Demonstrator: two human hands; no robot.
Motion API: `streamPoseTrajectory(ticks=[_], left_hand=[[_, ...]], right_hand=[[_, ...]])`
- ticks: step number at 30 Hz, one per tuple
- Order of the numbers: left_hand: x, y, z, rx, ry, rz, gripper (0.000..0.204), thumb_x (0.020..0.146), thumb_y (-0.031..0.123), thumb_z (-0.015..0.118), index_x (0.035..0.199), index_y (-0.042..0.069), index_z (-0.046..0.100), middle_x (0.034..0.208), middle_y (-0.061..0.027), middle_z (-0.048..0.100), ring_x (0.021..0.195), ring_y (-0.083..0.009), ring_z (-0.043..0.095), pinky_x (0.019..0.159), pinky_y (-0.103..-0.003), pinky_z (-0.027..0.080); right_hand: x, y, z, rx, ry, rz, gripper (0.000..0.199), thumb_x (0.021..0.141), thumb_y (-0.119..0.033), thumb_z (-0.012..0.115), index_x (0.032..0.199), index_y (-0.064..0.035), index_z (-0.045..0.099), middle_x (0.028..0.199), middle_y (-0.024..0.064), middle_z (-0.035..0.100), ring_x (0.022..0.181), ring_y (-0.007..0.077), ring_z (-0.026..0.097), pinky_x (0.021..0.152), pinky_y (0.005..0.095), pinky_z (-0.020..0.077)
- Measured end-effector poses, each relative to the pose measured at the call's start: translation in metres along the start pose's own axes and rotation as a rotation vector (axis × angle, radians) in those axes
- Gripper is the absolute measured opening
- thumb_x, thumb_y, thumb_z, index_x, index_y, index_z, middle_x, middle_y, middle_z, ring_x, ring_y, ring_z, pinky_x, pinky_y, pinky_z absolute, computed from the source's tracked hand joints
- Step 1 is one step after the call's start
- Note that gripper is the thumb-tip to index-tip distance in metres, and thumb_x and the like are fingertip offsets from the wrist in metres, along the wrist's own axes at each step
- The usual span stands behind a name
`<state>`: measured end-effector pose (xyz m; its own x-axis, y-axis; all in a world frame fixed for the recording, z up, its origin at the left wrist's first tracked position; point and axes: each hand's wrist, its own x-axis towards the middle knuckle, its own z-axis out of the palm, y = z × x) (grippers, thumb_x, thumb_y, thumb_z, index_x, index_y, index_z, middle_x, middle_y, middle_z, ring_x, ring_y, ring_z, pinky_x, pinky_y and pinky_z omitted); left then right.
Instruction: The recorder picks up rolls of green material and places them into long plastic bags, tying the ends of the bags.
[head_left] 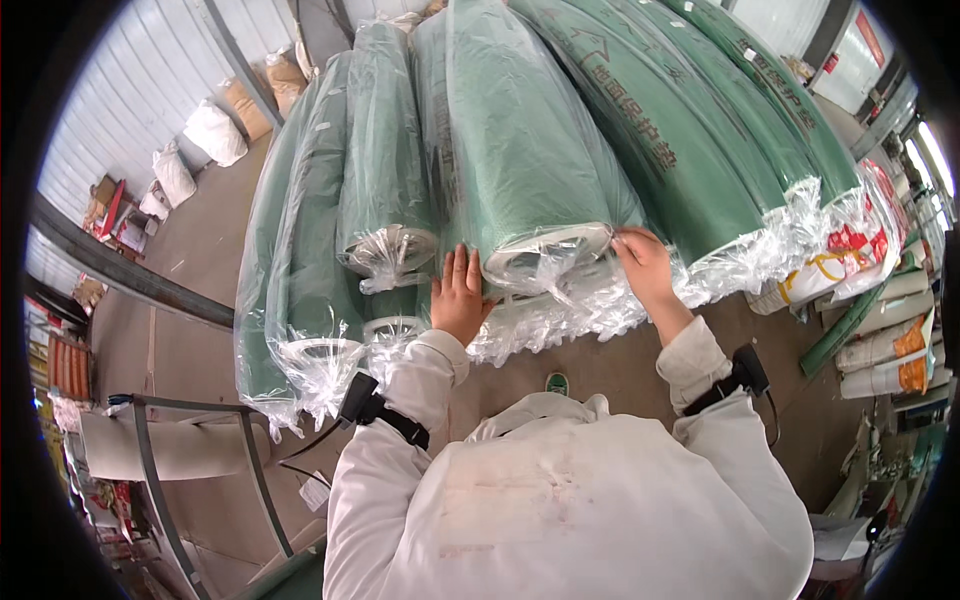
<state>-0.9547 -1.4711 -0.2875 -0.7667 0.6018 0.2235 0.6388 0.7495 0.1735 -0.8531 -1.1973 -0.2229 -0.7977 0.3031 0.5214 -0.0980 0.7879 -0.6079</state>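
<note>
A large green roll (525,150) in clear plastic lies in front of me on a stack of similar rolls. Its pale, ring-shaped end faces me, with the gathered plastic wrap (552,275) bunched over it. My left hand (460,298) rests just left of that end, fingers stretched out and holding nothing. At the end's right edge, my right hand (645,265) has its fingertips bent in on the plastic film. A narrower wrapped roll (385,150) lies to the left of the large one.
More green rolls (680,150) lie to the right, with ragged plastic ends. A metal rack (190,403) stands at the lower left. White sacks (215,133) lean against the far-left wall. Other rolls (880,350) are piled at the right.
</note>
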Motion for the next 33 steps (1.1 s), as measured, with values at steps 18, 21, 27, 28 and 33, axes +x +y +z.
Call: streamPoseTrajectory(ticks=[18,21,27,28,33], left_hand=[[-0.005,-0.135,-0.048,-0.105,0.284,-0.299,0.027,0.076,0.005,0.046,0.1,0.007,0.058,0.11,-0.0106,0.056,0.098,-0.0281,0.054,0.082,-0.036,0.044],[-0.033,-0.109,-0.066,-0.206,0.224,-0.316,0.025,0.076,0.004,0.046,0.098,0.006,0.059,0.107,-0.0116,0.057,0.098,-0.0282,0.054,0.08,-0.037,0.044],[-0.113,-0.109,-0.095,-0.417,0.411,-0.046,0.031,0.075,0.012,0.061,0.105,0.004,0.055,0.109,-0.0135,0.055,0.106,-0.0305,0.049,0.09,-0.038,0.041],[-0.12,-0.119,-0.115,-0.307,0.516,-0.085,0.035,0.074,0.01,0.061,0.107,0.004,0.053,0.113,-0.0126,0.053,0.109,-0.0299,0.047,0.092,-0.04,0.038],[-0.129,-0.168,-0.151,0.196,0.546,-0.517,0.045,0.083,0.03,0.052,0.123,0.013,0.042,0.131,-0.0079,0.038,0.123,-0.0288,0.031,0.101,-0.052,0.019]], right_hand=[[0.018,-0.151,0.013,0.458,-0.003,-0.411,0.028,0.079,-0.002,0.052,0.106,0.0018,0.052,0.116,0.0148,0.047,0.107,0.0266,0.046,0.092,0.0375,0.0355],[0.023,-0.179,0.032,0.351,-0.205,-0.665,0.029,0.077,-0.005,0.054,0.105,0.0017,0.053,0.114,0.0156,0.048,0.105,0.0303,0.047,0.09,0.0385,0.037],[0.043,-0.213,0.107,0.406,-0.448,-0.532,0.043,0.078,-0.023,0.061,0.115,-0.0037,0.049,0.121,0.0141,0.046,0.109,0.0284,0.046,0.091,0.0431,0.0351],[0.049,-0.214,0.125,0.405,-0.459,-0.528,0.043,0.078,-0.023,0.061,0.115,-0.0037,0.049,0.121,0.0141,0.046,0.109,0.0284,0.046,0.091,0.0431,0.0351],[0.014,-0.223,0.21,-0.5,-0.84,-0.671,0.063,0.08,-0.048,0.051,0.132,-0.0185,0.031,0.139,0.0062,0.024,0.128,0.0251,0.021,0.097,0.0587,0.0206]])
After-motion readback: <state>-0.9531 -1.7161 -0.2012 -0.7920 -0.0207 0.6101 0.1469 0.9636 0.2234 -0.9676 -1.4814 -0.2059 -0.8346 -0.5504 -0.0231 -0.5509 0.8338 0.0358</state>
